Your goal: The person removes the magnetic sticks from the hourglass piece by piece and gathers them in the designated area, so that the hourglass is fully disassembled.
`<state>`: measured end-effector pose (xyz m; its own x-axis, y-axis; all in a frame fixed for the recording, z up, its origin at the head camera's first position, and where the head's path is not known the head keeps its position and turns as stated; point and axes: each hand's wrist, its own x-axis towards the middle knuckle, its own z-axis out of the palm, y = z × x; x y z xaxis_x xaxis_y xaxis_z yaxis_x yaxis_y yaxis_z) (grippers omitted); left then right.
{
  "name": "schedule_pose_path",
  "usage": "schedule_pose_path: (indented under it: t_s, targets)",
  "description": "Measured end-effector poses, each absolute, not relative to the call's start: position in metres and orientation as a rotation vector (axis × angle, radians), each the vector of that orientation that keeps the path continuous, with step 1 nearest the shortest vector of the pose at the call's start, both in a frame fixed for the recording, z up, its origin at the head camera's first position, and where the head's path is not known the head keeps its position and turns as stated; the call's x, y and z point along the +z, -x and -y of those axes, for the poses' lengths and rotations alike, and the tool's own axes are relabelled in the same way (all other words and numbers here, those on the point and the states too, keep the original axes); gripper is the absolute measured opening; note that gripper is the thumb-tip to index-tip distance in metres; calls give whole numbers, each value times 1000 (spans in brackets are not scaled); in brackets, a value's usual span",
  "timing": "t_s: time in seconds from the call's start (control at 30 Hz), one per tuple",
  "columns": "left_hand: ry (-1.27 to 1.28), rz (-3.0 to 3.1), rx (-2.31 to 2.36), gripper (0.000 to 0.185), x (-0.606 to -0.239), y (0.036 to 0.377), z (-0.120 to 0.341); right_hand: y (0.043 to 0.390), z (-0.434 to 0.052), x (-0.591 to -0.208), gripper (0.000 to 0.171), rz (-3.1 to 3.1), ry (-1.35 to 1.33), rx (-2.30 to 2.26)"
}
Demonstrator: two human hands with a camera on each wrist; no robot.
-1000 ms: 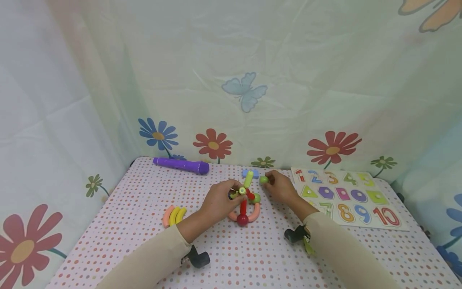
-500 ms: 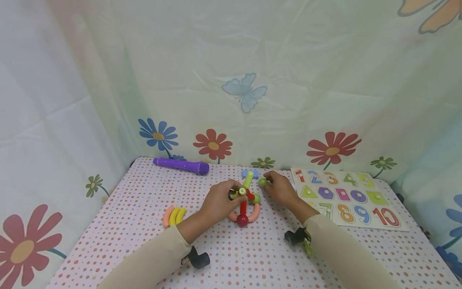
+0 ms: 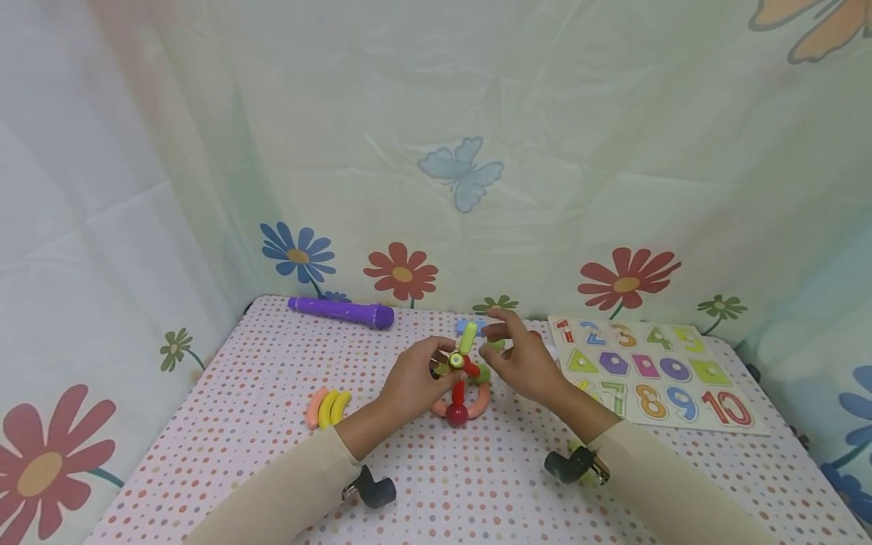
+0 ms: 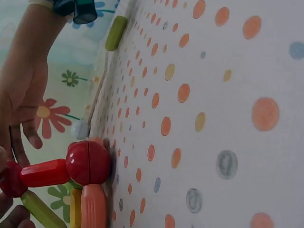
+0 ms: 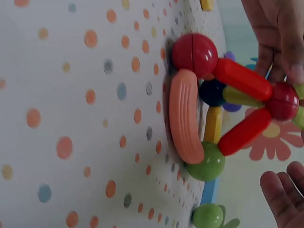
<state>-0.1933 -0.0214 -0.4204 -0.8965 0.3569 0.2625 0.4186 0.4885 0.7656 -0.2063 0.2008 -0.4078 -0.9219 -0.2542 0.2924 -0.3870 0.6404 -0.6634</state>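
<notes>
Stick-and-ball toy (image 3: 460,382) unmarked, left hand (image 3: 412,381) gripping; puzzle board (image 3: 650,371) numerals 1–10.

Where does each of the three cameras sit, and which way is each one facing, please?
Head: worn high, looking forward and down at the dotted table; both sleeves, left hand and right hand show.
Left wrist: low beside the table, looking along it at the red ball; the right hand and left fingertips show.
Right wrist: low, facing the toy structure; fingers of both hands show.
Shared: all three see the red ball and structure.
</notes>
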Motion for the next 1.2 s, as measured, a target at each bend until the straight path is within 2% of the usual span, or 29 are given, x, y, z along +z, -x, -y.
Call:
schedule_pose_path:
  t_s: [0.17,0.8,1.2]
  targets:
    - [677,2694,-1385,47,-425,197,20,197,-192,-407,74,2690,-588,1202]
    - [668,2706,-1341,32,-433,206,18,199,-180,-413,54,2643,-556,1417]
    - [673,2733,-1273,33,-428,206,19,202,-182,-418,58,2648,-474,1514]
